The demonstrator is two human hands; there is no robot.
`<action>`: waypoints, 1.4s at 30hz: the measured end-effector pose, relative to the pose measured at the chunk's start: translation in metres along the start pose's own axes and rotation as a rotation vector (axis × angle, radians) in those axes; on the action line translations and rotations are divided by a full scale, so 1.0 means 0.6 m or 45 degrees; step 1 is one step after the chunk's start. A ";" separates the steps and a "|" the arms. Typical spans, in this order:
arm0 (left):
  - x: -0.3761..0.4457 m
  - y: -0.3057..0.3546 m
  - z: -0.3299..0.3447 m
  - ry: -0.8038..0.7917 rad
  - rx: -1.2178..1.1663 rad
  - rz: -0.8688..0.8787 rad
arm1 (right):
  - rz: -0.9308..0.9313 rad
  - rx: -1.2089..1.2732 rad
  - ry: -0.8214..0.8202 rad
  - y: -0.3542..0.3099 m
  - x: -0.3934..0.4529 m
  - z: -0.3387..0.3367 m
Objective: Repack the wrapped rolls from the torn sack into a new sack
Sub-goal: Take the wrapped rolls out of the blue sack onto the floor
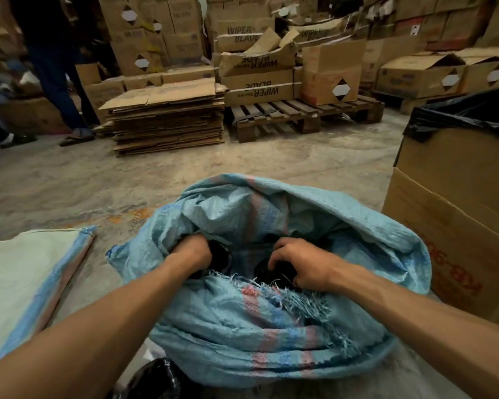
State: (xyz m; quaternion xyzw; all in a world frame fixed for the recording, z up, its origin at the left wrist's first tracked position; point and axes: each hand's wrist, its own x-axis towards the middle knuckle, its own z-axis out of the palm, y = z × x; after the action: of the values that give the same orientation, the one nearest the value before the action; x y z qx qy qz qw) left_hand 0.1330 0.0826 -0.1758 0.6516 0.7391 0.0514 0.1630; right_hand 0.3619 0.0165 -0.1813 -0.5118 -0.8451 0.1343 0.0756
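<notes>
A torn blue woven sack [271,321] with frayed edges lies open on the floor in front of me. Both my hands reach into its mouth. My left hand [193,251] is closed around a black wrapped roll [219,256] inside the sack. My right hand [303,262] grips another black wrapped roll [274,270] near the frayed rim. A pale green woven sack [26,283] with a blue edge lies flat on the floor at my left. A black wrapped object [153,378] shows at the bottom edge, partly hidden.
A large cardboard box [455,226] lined with black plastic stands close on the right. Ahead are a stack of flattened cardboard [167,122], a wooden pallet [306,116] and many stacked cartons. A person's legs [61,90] stand at the far left.
</notes>
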 end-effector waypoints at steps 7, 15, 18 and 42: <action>-0.057 0.014 -0.027 -0.117 -0.128 -0.018 | -0.180 -0.099 0.369 -0.056 -0.050 -0.068; -0.157 0.033 -0.101 0.310 0.101 0.202 | -0.245 0.074 0.670 -0.094 -0.116 -0.137; -0.190 0.026 -0.149 0.418 0.045 0.137 | -0.284 0.164 0.700 -0.112 -0.132 -0.157; -0.468 -0.352 -0.225 0.052 -0.218 -0.097 | -0.937 0.540 0.022 -0.425 -0.102 -0.080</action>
State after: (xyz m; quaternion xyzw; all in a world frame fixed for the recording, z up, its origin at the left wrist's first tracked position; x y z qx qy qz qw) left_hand -0.0810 -0.2051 -0.0606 0.6055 0.7593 0.1214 0.2050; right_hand 0.1876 -0.1427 -0.0572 -0.1503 -0.9245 0.2649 0.2294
